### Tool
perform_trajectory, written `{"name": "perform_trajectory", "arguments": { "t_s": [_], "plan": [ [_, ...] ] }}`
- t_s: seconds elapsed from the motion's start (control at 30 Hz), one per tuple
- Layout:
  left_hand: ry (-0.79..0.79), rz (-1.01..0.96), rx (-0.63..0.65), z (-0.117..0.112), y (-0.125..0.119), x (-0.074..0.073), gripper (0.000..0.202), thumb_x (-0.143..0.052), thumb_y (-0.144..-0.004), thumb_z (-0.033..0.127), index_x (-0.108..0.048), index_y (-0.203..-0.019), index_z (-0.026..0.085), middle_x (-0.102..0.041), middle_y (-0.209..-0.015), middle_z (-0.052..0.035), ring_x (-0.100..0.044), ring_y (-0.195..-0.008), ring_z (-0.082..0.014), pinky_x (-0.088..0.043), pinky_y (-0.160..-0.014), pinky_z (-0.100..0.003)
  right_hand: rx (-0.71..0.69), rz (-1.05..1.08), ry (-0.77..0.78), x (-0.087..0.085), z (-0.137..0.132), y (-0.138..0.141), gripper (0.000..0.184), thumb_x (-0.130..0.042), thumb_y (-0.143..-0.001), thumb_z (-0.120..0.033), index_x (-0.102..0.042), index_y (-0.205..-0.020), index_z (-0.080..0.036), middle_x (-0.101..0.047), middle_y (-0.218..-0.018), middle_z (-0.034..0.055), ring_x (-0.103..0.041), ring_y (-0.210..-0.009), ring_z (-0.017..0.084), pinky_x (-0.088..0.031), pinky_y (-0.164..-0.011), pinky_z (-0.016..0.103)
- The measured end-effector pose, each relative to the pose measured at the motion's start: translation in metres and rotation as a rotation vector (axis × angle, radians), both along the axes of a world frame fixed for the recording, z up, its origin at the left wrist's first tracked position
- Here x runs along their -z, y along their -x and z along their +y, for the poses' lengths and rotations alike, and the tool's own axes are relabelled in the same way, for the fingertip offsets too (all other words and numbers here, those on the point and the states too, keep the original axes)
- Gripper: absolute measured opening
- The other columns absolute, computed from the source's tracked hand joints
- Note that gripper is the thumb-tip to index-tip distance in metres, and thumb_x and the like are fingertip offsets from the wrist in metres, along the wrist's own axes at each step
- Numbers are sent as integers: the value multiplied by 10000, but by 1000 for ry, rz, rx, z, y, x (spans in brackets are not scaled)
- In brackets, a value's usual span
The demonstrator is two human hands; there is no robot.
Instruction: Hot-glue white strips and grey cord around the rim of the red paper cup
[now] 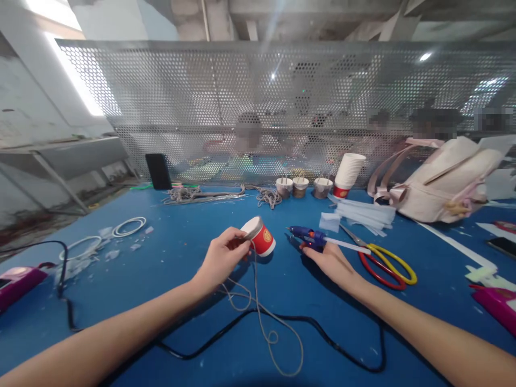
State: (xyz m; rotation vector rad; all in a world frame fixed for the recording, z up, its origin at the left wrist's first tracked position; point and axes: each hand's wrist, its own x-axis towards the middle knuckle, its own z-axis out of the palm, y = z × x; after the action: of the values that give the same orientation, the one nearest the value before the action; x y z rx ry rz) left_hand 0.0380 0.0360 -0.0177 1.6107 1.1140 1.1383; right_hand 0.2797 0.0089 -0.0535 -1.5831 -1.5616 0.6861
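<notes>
My left hand [226, 252] pinches a red and white paper cup [264, 240] near its rim, and the cup lies tilted on its side in the air above the table. Grey cord [257, 279] runs along the cup's edge at my fingers and trails down in loose loops onto the blue table. In my right hand [330, 263] is a blue glue gun [308, 235], its nozzle pointing left toward the cup but apart from it. A white glue stick [349, 245] sticks out of the gun's back end.
Scissors [387, 263] with red and yellow handles lie right of my right hand. A black cable [298, 318] crosses the table [161, 290] in front. Farther back are cord bundles [193, 194], small cups [300, 188], a cup stack [350, 171], white strips [363, 212] and a bag [439, 183].
</notes>
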Motion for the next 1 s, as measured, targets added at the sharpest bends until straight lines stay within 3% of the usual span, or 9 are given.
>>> {"name": "perform_trajectory", "arguments": {
  "t_s": [0.17, 0.3, 0.47, 0.73, 1.0],
  "plan": [
    [66, 6, -18, 0, -9, -6, 99, -613, -667, 257, -596, -712, 171, -602, -535, 29, -539, -498, -118, -425, -540, -240, -20, 153, 25, -7, -19, 9, 270, -494, -776, -396, -626, -856, -175, -691, -794, 50, -644, -754, 223, -490, -761, 371],
    [77, -23, -3, -1, -15, -5, 112, -612, -672, 266, -601, -724, 168, -602, -541, 26, -540, -498, -119, -430, -542, -245, 4, 145, -36, -15, -39, 18, 243, -510, -791, -406, -607, -791, -183, -623, -626, 14, -612, -637, 199, -493, -667, 328],
    [87, -64, -9, -6, -14, -2, 124, -630, -663, 267, -602, -722, 162, -605, -538, 24, -542, -492, -117, -440, -533, -245, -44, 115, -93, -15, -57, 28, 200, -530, -815, -396, -568, -808, -199, -588, -648, 5, -543, -568, 155, -470, -570, 269],
    [47, -69, 3, -11, -10, 4, 86, -635, -676, 232, -595, -710, 163, -609, -540, 32, -549, -480, -101, -447, -521, -227, -156, -16, -238, -11, -66, 38, 110, -513, -804, -296, -508, -741, -206, -530, -614, -21, -491, -524, 116, -447, -538, 224],
    [101, -84, 24, -15, -12, 9, 92, -639, -684, 227, -586, -707, 155, -616, -549, 22, -550, -481, -102, -453, -529, -238, -131, 67, -166, -14, -69, 39, 114, -518, -807, -308, -556, -777, -206, -581, -635, -7, -522, -528, 128, -453, -527, 228]
  ]
}}
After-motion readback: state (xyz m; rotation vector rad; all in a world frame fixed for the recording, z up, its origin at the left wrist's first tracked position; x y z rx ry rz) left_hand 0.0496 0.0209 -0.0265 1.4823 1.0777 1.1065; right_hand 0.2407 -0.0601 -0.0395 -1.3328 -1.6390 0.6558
